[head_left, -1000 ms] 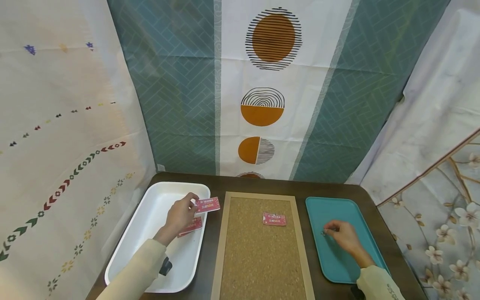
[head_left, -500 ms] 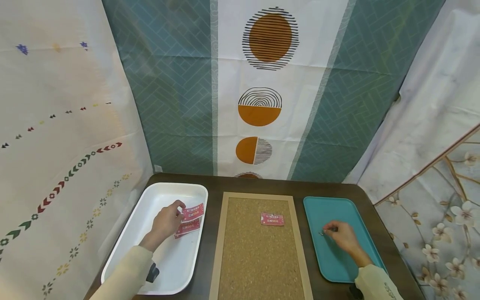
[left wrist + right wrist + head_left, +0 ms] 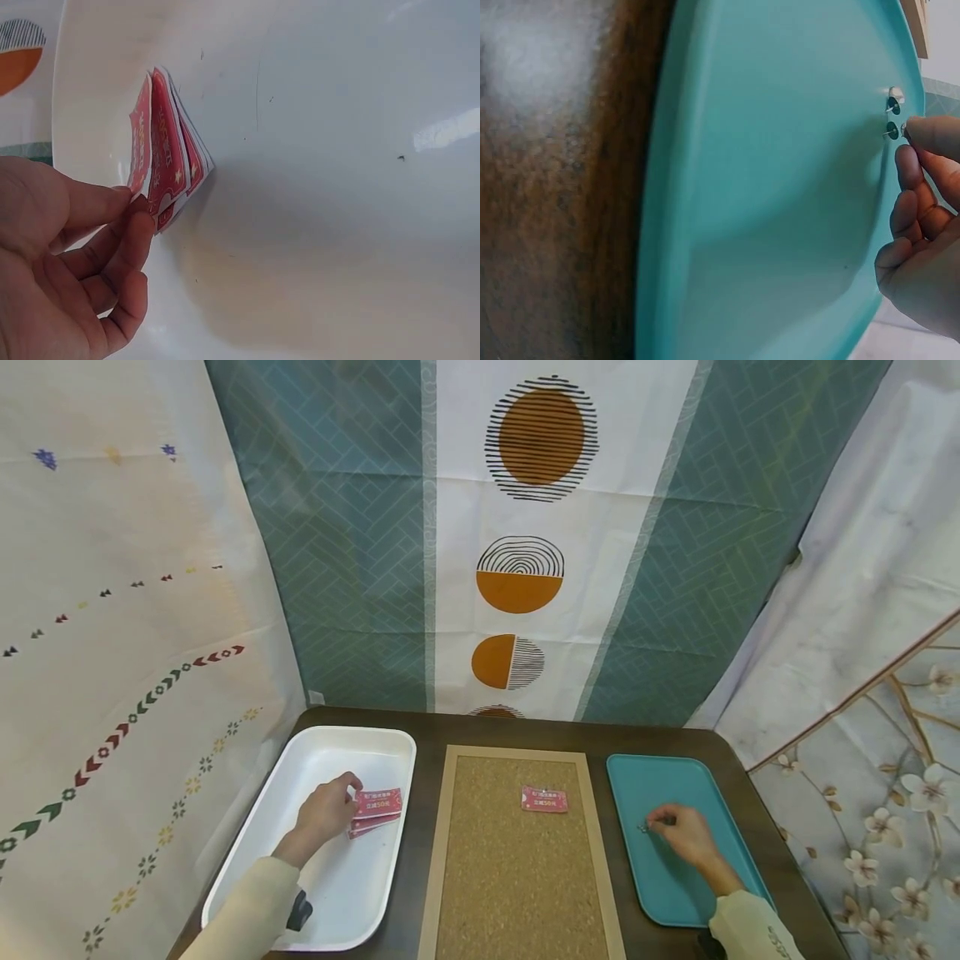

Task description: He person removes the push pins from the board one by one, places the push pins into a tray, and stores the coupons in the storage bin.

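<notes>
Over the white tray (image 3: 341,906), my left hand (image 3: 318,817) pinches the left end of a red printed coupon (image 3: 384,802) between thumb and fingertips. Several more coupons (image 3: 178,161) lie fanned under it, showing in the left wrist view. At the teal tray (image 3: 671,777), my right hand (image 3: 686,837) has its thumb and forefinger together on a small silver thumbtack (image 3: 904,130), mostly covered by the fingers. More thumbtacks (image 3: 892,130) lie on the tray just beside those fingertips.
Between the trays lies a wood-framed corkboard (image 3: 525,877), with one red coupon (image 3: 545,799) fixed near its top by a tack. All stand on a dark brown table (image 3: 431,727), with patterned cloths (image 3: 360,568) hanging behind and at the sides.
My left hand has moved left and down with its coupon, from over the white tray's right rim to the other coupons inside. My right hand stays at the thumbtacks.
</notes>
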Tool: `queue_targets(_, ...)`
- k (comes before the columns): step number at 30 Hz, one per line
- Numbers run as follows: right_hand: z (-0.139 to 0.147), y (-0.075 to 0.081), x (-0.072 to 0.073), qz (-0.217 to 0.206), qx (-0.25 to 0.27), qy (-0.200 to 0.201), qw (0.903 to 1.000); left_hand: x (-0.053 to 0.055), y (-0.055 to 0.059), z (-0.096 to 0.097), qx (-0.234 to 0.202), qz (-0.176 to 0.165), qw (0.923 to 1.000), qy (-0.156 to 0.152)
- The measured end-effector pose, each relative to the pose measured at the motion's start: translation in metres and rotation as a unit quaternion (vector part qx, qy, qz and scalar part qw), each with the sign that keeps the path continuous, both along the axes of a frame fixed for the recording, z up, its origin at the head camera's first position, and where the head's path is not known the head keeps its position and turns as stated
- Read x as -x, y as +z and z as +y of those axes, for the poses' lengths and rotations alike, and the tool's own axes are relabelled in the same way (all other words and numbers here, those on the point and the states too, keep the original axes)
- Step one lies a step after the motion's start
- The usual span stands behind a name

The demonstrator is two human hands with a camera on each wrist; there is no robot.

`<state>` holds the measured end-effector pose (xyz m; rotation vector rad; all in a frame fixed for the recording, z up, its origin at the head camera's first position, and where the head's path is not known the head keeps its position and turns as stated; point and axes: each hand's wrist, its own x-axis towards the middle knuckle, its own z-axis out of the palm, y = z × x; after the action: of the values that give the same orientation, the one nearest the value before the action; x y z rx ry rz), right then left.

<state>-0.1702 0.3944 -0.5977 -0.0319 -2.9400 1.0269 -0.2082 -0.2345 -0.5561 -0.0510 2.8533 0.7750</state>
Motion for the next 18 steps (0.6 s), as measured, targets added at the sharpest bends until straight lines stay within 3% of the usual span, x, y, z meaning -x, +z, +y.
queue_targets(11, 0.0, -0.008, -0.004, -0.006, -0.001, -0.007, 1.0, 0.0, -0.001, 0.004, 0.028, -0.013, 0.9994, 0.017)
queue_targets(18, 0.0, 0.002, -0.001, -0.013, 0.009, -0.017, 0.9997, 0.006, 0.017, 0.022, 0.01, 0.061, 0.9981, 0.001)
